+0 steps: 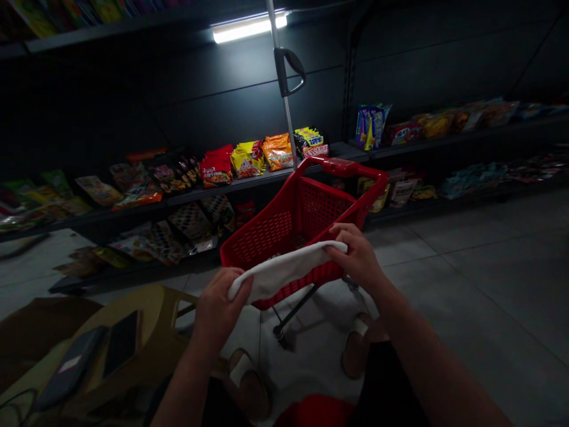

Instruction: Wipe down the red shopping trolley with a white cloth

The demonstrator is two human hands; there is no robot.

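Observation:
A white cloth is stretched between my two hands in front of a red shopping cart. My left hand is closed around the cloth's left end, thumb on top. At the other end, my right hand pinches the cloth between thumb and fingers. The cloth is folded or rolled into a long strip and sags slightly along its lower edge. It hides part of the cart's near side. The cart's handle lies beyond my right hand.
A yellowish stool at left carries a phone and a dark flat case. Shelves with packaged snacks run behind the cart. A pole with a grey grip rises behind it, near a lit tube lamp.

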